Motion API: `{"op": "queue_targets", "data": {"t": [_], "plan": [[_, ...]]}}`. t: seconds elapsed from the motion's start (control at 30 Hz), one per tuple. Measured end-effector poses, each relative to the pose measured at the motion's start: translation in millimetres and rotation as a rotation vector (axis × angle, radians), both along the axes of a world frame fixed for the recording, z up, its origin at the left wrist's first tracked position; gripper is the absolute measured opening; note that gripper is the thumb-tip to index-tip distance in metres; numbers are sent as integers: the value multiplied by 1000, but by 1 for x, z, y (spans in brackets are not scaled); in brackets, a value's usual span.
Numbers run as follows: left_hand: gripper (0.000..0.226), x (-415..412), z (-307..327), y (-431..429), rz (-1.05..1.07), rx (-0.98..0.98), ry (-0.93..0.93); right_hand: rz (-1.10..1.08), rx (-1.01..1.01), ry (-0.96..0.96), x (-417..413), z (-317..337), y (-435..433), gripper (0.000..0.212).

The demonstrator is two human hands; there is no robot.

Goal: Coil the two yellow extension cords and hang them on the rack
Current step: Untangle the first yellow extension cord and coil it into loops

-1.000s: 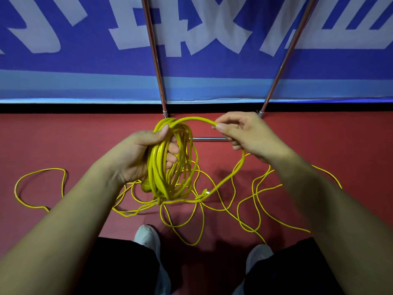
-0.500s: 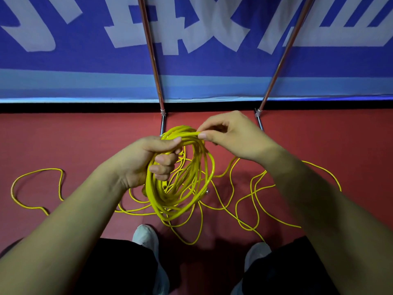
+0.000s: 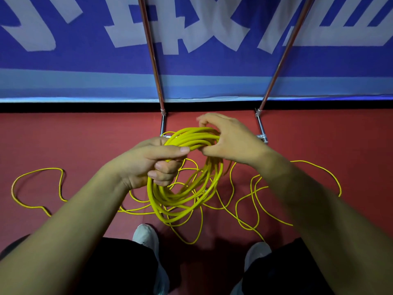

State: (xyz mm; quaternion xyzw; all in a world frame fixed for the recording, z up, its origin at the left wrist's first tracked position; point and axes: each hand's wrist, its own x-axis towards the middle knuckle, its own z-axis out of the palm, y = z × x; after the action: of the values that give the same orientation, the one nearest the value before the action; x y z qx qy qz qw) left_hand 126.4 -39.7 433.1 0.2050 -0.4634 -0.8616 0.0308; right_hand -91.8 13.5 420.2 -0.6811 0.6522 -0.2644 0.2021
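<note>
A coil of yellow extension cord (image 3: 182, 201) hangs in front of me, several loops thick. My left hand (image 3: 148, 165) grips the coil at its upper left, thumb laid over the strands. My right hand (image 3: 227, 141) holds the top of the coil at the right, fingers curled round the loops. More loose yellow cord (image 3: 255, 201) lies tangled on the red floor below, with a long loop (image 3: 38, 188) trailing to the left. The rack's two metal poles (image 3: 152, 52) rise against the wall behind, and their feet (image 3: 261, 128) stand on the floor just beyond my hands.
A blue banner with white characters (image 3: 191, 35) covers the wall behind the rack. My two white shoes (image 3: 146, 237) stand on the red floor (image 3: 74, 141) just below the coil, with loose cord running between them.
My right hand has laid another loop onto the coil and now grasps its top. The coil has grown and opened wider. Less loose cord trails on the right.
</note>
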Motion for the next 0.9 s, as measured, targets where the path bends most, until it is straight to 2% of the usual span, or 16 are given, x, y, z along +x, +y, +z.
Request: {"op": "queue_targets", "data": {"t": [0.17, 0.27, 0.4, 0.6, 0.77, 0.83, 0.9], "plan": [[28, -2, 2, 0, 131, -109, -79, -29, 106, -27, -2, -2, 2, 16], [31, -3, 1, -6, 249, -110, -112, -65, 163, -19, -11, -1, 1, 7], [25, -2, 1, -9, 251, -150, -129, -89, 197, -41, -18, 0, 5, 12], [20, 6, 7, -10, 179, -514, -239, -79, 201, -315, -27, 7, 8, 16], [9, 9, 10, -11, 227, -527, -320, -117, 207, -393, -35, 2, 8, 13], [9, 9, 8, -12, 218, -596, -354, -127, 206, -420, -36, 2, 8, 11], [7, 8, 4, -12, 202, -574, -321, -138, 209, -450, -36, 1, 6, 10]]}}
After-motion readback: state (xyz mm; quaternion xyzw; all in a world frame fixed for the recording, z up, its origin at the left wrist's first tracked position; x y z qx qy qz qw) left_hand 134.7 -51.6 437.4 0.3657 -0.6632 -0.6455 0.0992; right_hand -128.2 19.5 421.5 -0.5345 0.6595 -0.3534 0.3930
